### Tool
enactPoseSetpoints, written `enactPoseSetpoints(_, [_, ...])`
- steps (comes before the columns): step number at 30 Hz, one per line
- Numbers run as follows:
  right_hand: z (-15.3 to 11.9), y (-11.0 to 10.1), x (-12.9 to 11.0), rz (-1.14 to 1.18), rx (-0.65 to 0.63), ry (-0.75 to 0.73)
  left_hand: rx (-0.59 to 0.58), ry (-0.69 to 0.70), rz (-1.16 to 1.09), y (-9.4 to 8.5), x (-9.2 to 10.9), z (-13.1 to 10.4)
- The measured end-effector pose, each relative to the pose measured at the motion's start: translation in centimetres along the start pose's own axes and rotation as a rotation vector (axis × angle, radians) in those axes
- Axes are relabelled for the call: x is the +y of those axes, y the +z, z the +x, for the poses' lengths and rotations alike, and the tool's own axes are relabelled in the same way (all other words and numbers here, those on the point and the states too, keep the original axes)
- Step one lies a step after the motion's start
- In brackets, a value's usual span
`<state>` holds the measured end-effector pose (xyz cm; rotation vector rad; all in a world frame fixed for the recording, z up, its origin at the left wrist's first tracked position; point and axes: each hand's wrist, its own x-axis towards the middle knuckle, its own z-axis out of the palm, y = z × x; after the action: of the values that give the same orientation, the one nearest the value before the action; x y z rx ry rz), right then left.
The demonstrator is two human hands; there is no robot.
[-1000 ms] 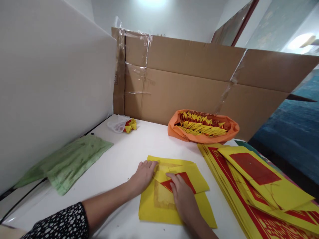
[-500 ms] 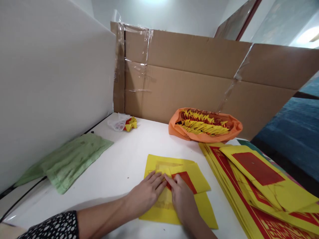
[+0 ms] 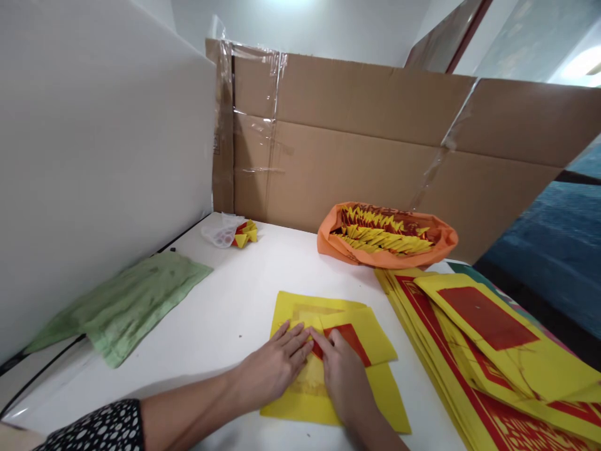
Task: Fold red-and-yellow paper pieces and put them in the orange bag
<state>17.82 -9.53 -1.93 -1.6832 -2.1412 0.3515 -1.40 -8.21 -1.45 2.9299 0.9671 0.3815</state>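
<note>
A sheet of yellow paper (image 3: 375, 326) with a red panel lies partly folded on other yellow paper (image 3: 385, 388) on the white table. My left hand (image 3: 277, 360) rests on it from the left, its fingers stretched out flat over the paper. From the right, my right hand (image 3: 345, 373) meets it, index finger and thumb pressed at the fold beside the red panel, the other fingers curled under. The fingertips of both hands nearly touch. What lies beneath my palms is hidden.
Yellow and red paper sheets (image 3: 493, 319) are stacked at the right. An orange bag (image 3: 328, 241) of folded pieces stands by the cardboard wall (image 3: 357, 144). A small plastic bag (image 3: 220, 233) with folded pieces (image 3: 245, 233) lies back left, a green cloth (image 3: 141, 300) farther left.
Hardly anything differs. My hands stay at the same spot on the paper, with only a slight shift of the left fingers; the view has moved very slightly.
</note>
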Motion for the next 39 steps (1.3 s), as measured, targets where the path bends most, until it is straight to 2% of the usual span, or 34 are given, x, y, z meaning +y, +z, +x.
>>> enactPoseSetpoints(6, [0.1, -0.5, 0.2, 0.021, -0.015, 0.016, -0.072, -0.049, -0.071, -0.6, 0.3, 0.2])
enactPoseSetpoints(11, [0.1, -2.6, 0.8, 0.193, -0.006, 0.052, -0.139, -0.060, -0.139, -2.0, 1.0, 0.6])
enactPoseSetpoints(15, [-1.3, -3.6, 1.8, 0.379, 0.000, 0.043, -0.228, -0.056, -0.158, -2.8, 1.5, 1.4])
enactPoseSetpoints(18, [-3.1, -3.0, 3.0, 0.382, 0.031, -0.001, -0.274, -0.052, -0.146, -3.2, 1.5, 2.0])
enactPoseSetpoints(22, [-5.3, -1.6, 4.4, 0.347, 0.045, -0.053, -0.216, 0.002, -0.181, -3.3, 0.6, 2.3])
enactPoseSetpoints(26, [-6.3, -0.7, 4.6, 0.244, 0.090, -0.086, -0.174, 0.099, -0.312, -2.9, -0.9, 2.5])
enactPoseSetpoints(29, [-6.7, 0.1, 4.6, 0.135, 0.138, -0.106, -0.198, 0.083, -0.350, -2.4, -1.5, 2.7])
enactPoseSetpoints(32, [-6.8, 0.8, 4.6, 0.047, 0.123, -0.114, -0.174, 0.048, -0.315, -2.3, -1.7, 3.2])
enactPoseSetpoints(36, [-6.5, 0.6, 4.3, 0.107, 0.120, -0.105, -0.155, 0.076, -0.245, -2.8, -1.8, 3.9])
enactPoseSetpoints(39, [-6.2, -0.8, 3.9, 0.305, 0.125, -0.037, -0.163, 0.119, -0.222, -3.1, -2.2, 4.1])
